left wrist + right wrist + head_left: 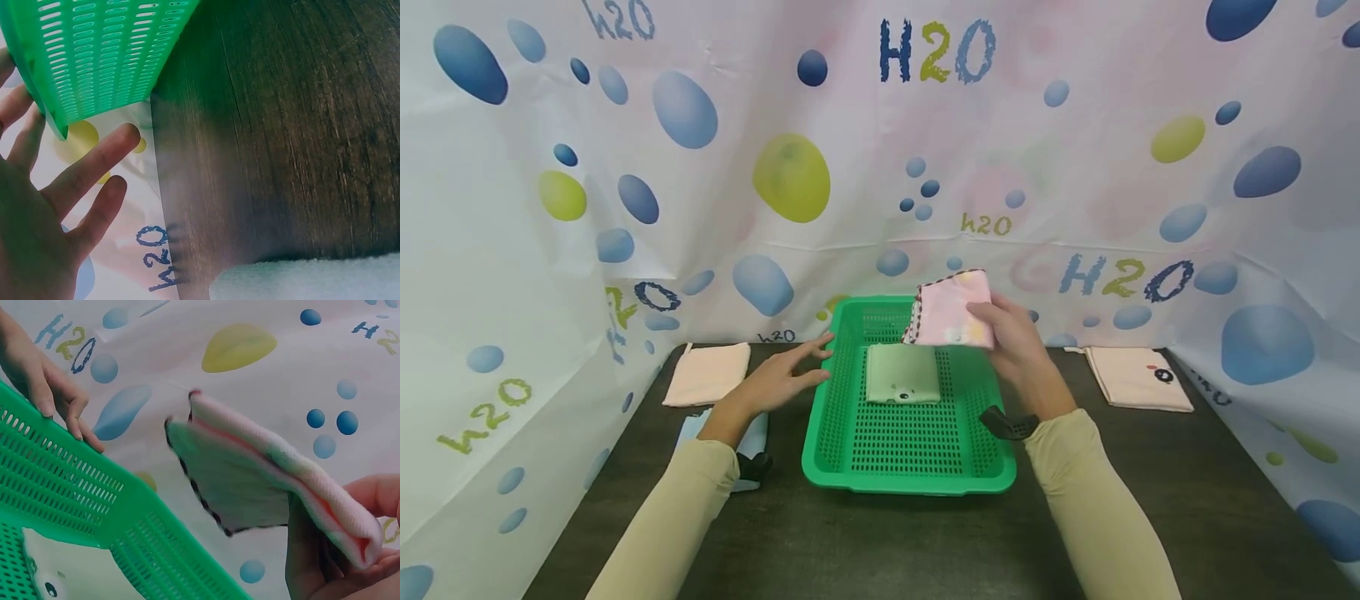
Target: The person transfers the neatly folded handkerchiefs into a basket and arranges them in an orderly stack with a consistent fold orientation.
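Note:
A folded pink towel (957,310) with a dark stitched edge is pinched in my right hand (1017,340), held above the back right part of the green basket (910,482). In the right wrist view the folded layers of the pink towel (250,462) stand between thumb and fingers. Inside the basket, toward its back, lies a folded pale green towel (902,375) with a small face print. My left hand (778,382) is at the basket's left rim, its fingers spread; the left wrist view shows the fingers (94,169) extended beside the basket wall.
A folded cream towel (709,375) lies at the back left of the dark table (925,546). A light blue cloth (756,433) is partly hidden under my left forearm. Another cream towel (1138,379) with a print lies at right. Patterned sheeting (865,167) surrounds the table.

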The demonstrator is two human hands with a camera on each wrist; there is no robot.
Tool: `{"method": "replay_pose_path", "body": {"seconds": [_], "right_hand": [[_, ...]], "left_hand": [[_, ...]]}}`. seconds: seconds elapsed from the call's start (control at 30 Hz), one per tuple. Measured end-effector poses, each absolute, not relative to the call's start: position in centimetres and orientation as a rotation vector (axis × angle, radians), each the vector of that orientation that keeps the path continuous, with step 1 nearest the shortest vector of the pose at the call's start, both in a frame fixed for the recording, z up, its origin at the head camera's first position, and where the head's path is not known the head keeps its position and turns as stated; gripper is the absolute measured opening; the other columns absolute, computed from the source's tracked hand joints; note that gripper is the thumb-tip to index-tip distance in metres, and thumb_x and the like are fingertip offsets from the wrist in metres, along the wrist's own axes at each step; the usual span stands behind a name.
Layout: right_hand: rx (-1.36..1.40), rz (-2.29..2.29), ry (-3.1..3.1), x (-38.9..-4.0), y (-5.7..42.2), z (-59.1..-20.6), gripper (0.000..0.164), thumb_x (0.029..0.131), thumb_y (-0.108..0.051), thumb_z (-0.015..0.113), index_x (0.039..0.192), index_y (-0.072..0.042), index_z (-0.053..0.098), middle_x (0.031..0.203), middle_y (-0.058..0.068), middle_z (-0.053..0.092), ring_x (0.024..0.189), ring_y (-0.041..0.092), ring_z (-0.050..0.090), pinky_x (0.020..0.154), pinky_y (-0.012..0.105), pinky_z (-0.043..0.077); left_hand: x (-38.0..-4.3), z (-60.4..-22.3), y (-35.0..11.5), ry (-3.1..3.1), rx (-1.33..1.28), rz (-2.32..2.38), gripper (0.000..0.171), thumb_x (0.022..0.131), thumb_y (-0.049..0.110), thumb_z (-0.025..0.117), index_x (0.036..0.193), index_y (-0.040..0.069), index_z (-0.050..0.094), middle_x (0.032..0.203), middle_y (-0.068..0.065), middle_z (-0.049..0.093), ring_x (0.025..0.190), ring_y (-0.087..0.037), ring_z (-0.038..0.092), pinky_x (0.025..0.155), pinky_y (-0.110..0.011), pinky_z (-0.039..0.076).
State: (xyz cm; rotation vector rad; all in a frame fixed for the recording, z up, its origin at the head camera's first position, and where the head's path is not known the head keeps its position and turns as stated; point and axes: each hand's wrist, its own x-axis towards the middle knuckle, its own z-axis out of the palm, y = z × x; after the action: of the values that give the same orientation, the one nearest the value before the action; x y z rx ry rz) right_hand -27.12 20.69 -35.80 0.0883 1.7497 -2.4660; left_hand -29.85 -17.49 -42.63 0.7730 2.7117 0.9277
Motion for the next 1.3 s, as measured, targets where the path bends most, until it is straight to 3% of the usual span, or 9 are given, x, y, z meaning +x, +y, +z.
{"method": "replay_pose_path", "body": {"seconds": [0.2, 0.4, 0.63, 0.83, 0.93, 1.17, 1.3], "right_hand": [[0.129, -2.501, 1.681, -27.9, 19.6, -35.5, 0.061, 0.106, -0.011, 0.049, 0.163, -0.011, 0.026, 0.119, -0.002, 0.063, 0.096, 0.004, 0.068, 0.079, 0.018, 0.056], [0.125, -2.504, 1.63, -28.4, 18.3, -35.5, 0.061, 0.107, -0.011, 0.048, 0.163, -0.011, 0.025, 0.115, -0.004, 0.065, 0.094, 0.003, 0.068, 0.08, 0.018, 0.056], [0.153, -2.499, 1.591, -29.1, 16.7, -35.5, 0.06, 0.107, -0.012, 0.045, 0.163, -0.012, 0.024, 0.138, 0.003, 0.056, 0.105, 0.004, 0.064, 0.084, 0.018, 0.056], [0.189, -2.476, 1.589, -29.7, 15.9, -36.2, 0.059, 0.107, -0.012, 0.046, 0.163, -0.01, 0.025, 0.119, -0.002, 0.061, 0.092, 0.003, 0.067, 0.076, 0.017, 0.055], [0.208, -2.475, 1.569, -30.0, 15.6, -36.5, 0.059, 0.107, -0.011, 0.046, 0.162, -0.009, 0.025, 0.119, -0.002, 0.061, 0.089, 0.003, 0.065, 0.072, 0.018, 0.052], [0.221, -2.485, 1.532, -30.6, 14.6, -36.9, 0.06, 0.107, -0.01, 0.045, 0.162, -0.009, 0.024, 0.152, 0.01, 0.048, 0.109, 0.009, 0.061, 0.082, 0.02, 0.055], [0.244, -2.458, 1.546, -30.9, 14.3, -37.3, 0.06, 0.106, -0.011, 0.047, 0.162, -0.01, 0.025, 0.156, 0.011, 0.046, 0.115, 0.012, 0.059, 0.081, 0.02, 0.054]], "left_hand": [[-29.9, -42.5, -17.5, 2.711, 0.768, 0.93, 0.068, 0.102, 0.058, 0.052, 0.162, 0.041, 0.024, 0.153, 0.007, 0.054, 0.145, -0.036, 0.048, 0.114, -0.066, 0.039], [-29.9, -42.7, -17.5, 2.704, 0.762, 0.946, 0.068, 0.102, 0.056, 0.053, 0.162, 0.04, 0.024, 0.154, 0.006, 0.054, 0.144, -0.037, 0.048, 0.114, -0.066, 0.039], [-29.8, -42.8, -17.4, 2.702, 0.752, 0.966, 0.069, 0.102, 0.056, 0.053, 0.163, 0.037, 0.025, 0.154, 0.006, 0.054, 0.146, -0.037, 0.046, 0.114, -0.067, 0.038], [-29.8, -42.9, -17.5, 2.705, 0.749, 0.968, 0.069, 0.102, 0.056, 0.053, 0.162, 0.039, 0.024, 0.154, 0.006, 0.054, 0.147, -0.037, 0.045, 0.115, -0.067, 0.037], [-29.7, -42.9, -17.4, 2.708, 0.744, 0.963, 0.068, 0.102, 0.057, 0.052, 0.162, 0.041, 0.024, 0.154, 0.007, 0.054, 0.147, -0.036, 0.045, 0.115, -0.067, 0.037], [-29.7, -42.8, -17.4, 2.7, 0.736, 0.982, 0.069, 0.102, 0.057, 0.053, 0.162, 0.039, 0.024, 0.155, 0.006, 0.053, 0.147, -0.037, 0.044, 0.115, -0.067, 0.037], [-29.8, -43.0, -17.4, 2.696, 0.739, 0.989, 0.069, 0.102, 0.057, 0.053, 0.162, 0.039, 0.024, 0.155, 0.007, 0.053, 0.149, -0.036, 0.043, 0.115, -0.068, 0.036]]}}
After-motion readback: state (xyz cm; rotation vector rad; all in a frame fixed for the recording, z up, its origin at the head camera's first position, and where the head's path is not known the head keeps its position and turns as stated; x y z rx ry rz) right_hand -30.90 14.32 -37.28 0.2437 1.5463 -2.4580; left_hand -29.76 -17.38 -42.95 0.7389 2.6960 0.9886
